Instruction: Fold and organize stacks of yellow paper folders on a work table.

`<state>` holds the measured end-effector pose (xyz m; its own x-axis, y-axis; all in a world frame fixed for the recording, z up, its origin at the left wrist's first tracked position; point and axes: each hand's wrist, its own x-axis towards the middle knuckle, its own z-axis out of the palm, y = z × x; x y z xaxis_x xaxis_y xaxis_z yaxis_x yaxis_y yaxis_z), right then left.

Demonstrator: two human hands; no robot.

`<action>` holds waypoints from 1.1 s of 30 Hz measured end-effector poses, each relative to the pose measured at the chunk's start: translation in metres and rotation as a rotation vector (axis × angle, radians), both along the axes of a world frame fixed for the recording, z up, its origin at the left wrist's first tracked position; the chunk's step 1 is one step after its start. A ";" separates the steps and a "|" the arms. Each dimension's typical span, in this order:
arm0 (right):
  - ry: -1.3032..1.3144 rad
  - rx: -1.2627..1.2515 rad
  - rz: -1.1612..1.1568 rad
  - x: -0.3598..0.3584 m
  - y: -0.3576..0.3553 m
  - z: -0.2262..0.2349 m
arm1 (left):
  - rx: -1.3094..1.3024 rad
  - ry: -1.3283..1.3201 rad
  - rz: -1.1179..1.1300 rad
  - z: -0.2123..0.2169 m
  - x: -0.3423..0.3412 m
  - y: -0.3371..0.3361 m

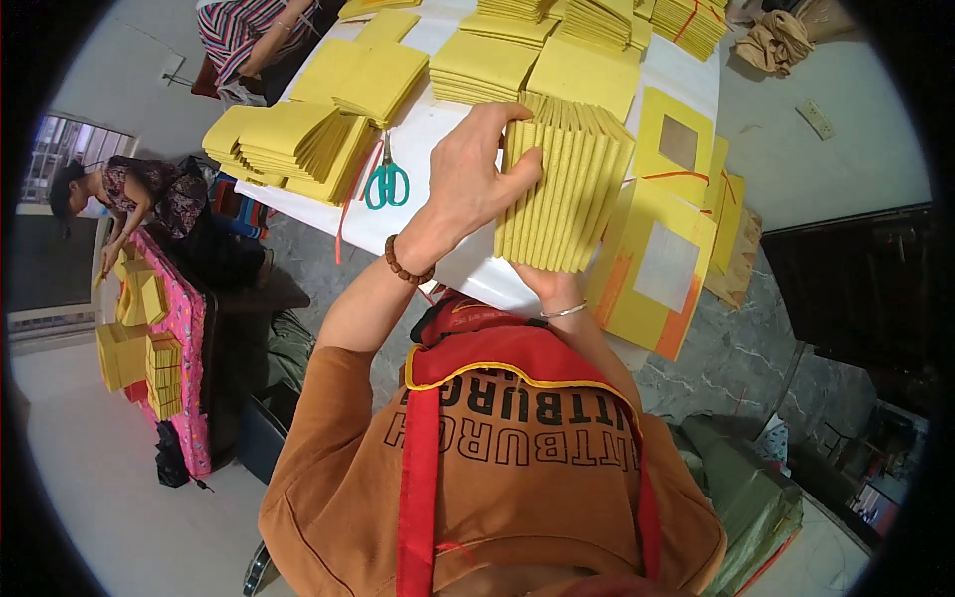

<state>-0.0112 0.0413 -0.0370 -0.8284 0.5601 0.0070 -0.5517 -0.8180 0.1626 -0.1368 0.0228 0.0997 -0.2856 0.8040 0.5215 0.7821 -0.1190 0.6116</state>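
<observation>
A thick stack of folded yellow paper (562,189) stands tilted over the front edge of the white-covered table, its folded edges facing me. My left hand (479,164) grips it from the left, thumb against the folds and fingers over the upper corner. From below, my right hand (545,286) holds the bottom of the stack; most of its fingers are hidden behind the paper. Left of my left hand lie teal-handled scissors (387,185). Beside them is a pile of folded yellow sheets (288,144).
More yellow stacks (482,65) cover the back of the white table (438,214). At right lie yellow sheets with pale rectangles (657,269) and red ties (676,176). Another person (149,189) works at a pink-covered table (196,368); a striped sleeve (239,35) shows at the back left.
</observation>
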 end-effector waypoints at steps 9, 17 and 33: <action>-0.035 0.032 -0.019 -0.001 0.002 0.012 | 0.037 -0.028 0.008 -0.002 0.001 -0.001; -0.025 0.062 -0.029 -0.002 0.002 0.005 | 0.016 -0.013 0.052 -0.005 0.002 0.002; -0.153 0.024 -0.012 -0.008 0.006 0.001 | -0.093 0.012 0.118 -0.010 -0.004 0.000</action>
